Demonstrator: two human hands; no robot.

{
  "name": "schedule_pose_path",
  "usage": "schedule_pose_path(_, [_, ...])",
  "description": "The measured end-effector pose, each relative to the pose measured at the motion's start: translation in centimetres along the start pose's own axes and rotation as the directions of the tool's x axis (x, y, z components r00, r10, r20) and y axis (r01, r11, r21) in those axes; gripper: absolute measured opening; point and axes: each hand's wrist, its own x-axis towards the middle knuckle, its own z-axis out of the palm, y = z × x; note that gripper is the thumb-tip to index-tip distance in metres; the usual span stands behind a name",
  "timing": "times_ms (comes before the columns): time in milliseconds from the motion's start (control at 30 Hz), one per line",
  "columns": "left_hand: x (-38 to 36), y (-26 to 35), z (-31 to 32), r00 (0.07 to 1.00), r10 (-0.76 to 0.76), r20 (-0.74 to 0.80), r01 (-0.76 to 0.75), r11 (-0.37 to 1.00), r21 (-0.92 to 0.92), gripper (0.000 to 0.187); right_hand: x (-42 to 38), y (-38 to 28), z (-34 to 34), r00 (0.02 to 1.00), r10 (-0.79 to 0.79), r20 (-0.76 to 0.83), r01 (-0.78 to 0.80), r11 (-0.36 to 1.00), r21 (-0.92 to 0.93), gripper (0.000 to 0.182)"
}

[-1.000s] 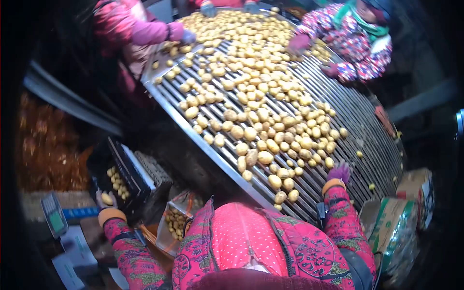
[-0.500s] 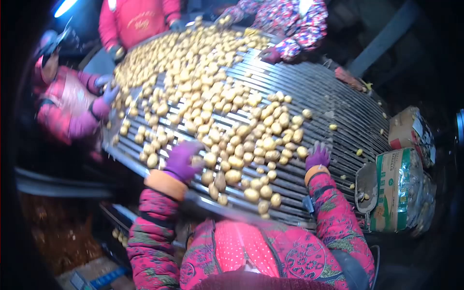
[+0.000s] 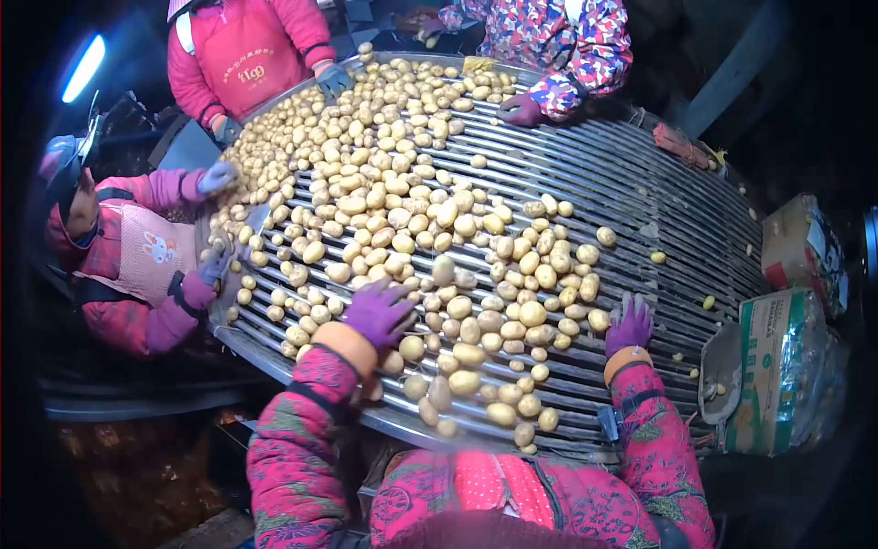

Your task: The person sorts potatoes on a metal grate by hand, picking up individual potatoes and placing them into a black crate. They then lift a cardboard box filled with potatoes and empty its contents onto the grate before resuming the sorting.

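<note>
Many yellow potatoes (image 3: 466,355) lie on a sorting table of parallel metal bars (image 3: 585,174). In a purple glove, my left hand (image 3: 378,316) rests over potatoes near the table's close edge, its fingers spread forward. Several potatoes lie against and around its fingertips, none visibly gripped. My right hand (image 3: 629,328), gloved too, lies with fingers apart on the bars at the right border of the pile. One potato (image 3: 598,320) sits just left of it.
Co-workers' gloved hands are at the far and left sides, including a grey-blue glove (image 3: 335,80) and a dark purple one (image 3: 521,111). At right stand a metal scoop (image 3: 720,371), a green and white carton (image 3: 770,366) and another carton (image 3: 794,240).
The whole view has shifted. My left hand has moved slightly forward over the potatoes; my right hand stays on the bars. At left, a co-worker's hands have moved farther apart.
</note>
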Motion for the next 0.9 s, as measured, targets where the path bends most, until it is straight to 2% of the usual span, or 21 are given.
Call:
schedule_pose_path(33, [0.1,-0.5,-3.1,0.999,0.048,0.010,-0.048,0.999,-0.021,0.034,-0.3,0.2,0.0,1.000,0.014,0.018,-0.014,1.000,-0.013,0.054])
schedule_pose_path(67, [-0.1,-3.4,-4.2,0.869,-0.295,0.397,0.365,0.924,-0.113,0.028,0.1,0.0,0.2,0.999,0.023,0.038,-0.022,0.999,-0.028,0.054])
schedule_pose_path(100, [-2.4,-8.4,-1.6,0.929,-0.256,0.267,0.331,0.898,-0.289,0.026,0.0,-0.1,0.2,0.999,0.027,0.043,-0.027,1.000,-0.008,0.053])
schedule_pose_path(133, [-2.0,-9.7,-4.1,0.759,-0.438,0.482,0.605,0.748,-0.274,0.028,0.1,-0.1,0.2,0.999,0.025,0.044,-0.025,1.000,-0.011,0.053])
schedule_pose_path(167, [-0.9,-12.2,-5.4,0.688,-0.376,0.621,0.592,0.785,-0.180,0.031,0.2,-0.1,0.2,0.999,0.016,0.034,-0.016,1.000,-0.012,0.053])
schedule_pose_path(200, [1.6,-12.0,-7.3,0.639,-0.456,0.619,0.580,0.815,0.002,0.032,0.0,0.0,0.3,1.000,0.007,0.026,-0.007,1.000,-0.014,0.053])
schedule_pose_path(233, [3.4,-12.8,-7.0,0.695,-0.545,0.470,0.605,0.796,0.028,0.032,0.0,0.0,0.4,0.999,0.009,0.032,-0.009,1.000,-0.018,0.053])
schedule_pose_path(267, [5.1,-13.1,-7.3,0.819,-0.511,0.262,0.555,0.821,-0.135,0.034,0.1,-0.2,0.3,0.999,0.015,0.034,-0.014,1.000,-0.022,0.053])
schedule_pose_path(300, [6.2,-15.3,-4.7,0.863,-0.500,0.066,0.502,0.836,-0.220,0.039,0.0,-0.5,0.0,0.999,0.027,0.044,-0.026,0.999,-0.032,0.054])
schedule_pose_path(333, [8.3,-16.0,-3.8,0.871,-0.490,0.032,0.489,0.861,-0.139,0.049,0.1,-0.6,-0.2,0.998,0.040,0.049,-0.038,0.998,-0.046,0.054])
schedule_pose_path(400, [11.5,-16.3,-0.9,0.903,-0.415,-0.108,0.420,0.907,0.029,0.057,0.2,-0.4,-0.3,0.999,0.014,0.052,-0.013,1.000,-0.014,0.056])
schedule_pose_path(467, [14.2,-14.0,0.3,0.899,-0.437,-0.030,0.438,0.896,0.075,0.061,0.2,-0.6,-0.7,0.997,0.025,0.077,-0.024,1.000,-0.018,0.055])
schedule_pose_path(533, [16.0,-11.0,0.9,0.915,-0.346,0.206,0.308,0.931,0.198,0.066,0.1,-0.7,-0.8,0.994,0.028,0.107,-0.024,0.999,-0.033,0.055])
schedule_pose_path(600, [15.0,-10.4,4.8,0.959,-0.272,0.078,0.232,0.915,0.330,0.067,0.1,-0.7,-0.8,0.996,0.012,0.093,-0.013,1.000,0.013,0.057])
schedule_pose_path(667, [13.6,-11.2,2.2,0.945,-0.293,0.144,0.255,0.938,0.236,0.073,0.1,-0.9,-1.0,0.994,0.032,0.108,-0.032,1.000,-0.001,0.058])
schedule_pose_path(733, [10.2,-15.4,2.9,0.962,-0.252,0.109,0.234,0.960,0.152,0.076,0.3,-0.9,-1.0,0.993,0.022,0.113,-0.021,1.000,-0.011,0.059])
schedule_pose_path(833, [7.3,-16.0,-1.4,0.859,-0.421,0.290,0.308,0.879,0.363,0.079,0.5,-0.9,-0.8,0.991,0.049,0.125,-0.045,0.998,-0.038,0.060])
schedule_pose_path(900, [5.7,-17.1,-3.1,0.781,-0.484,0.394,0.349,0.862,0.367,0.081,0.1,-0.8,-0.5,0.989,0.052,0.136,-0.047,0.998,-0.043,0.061])
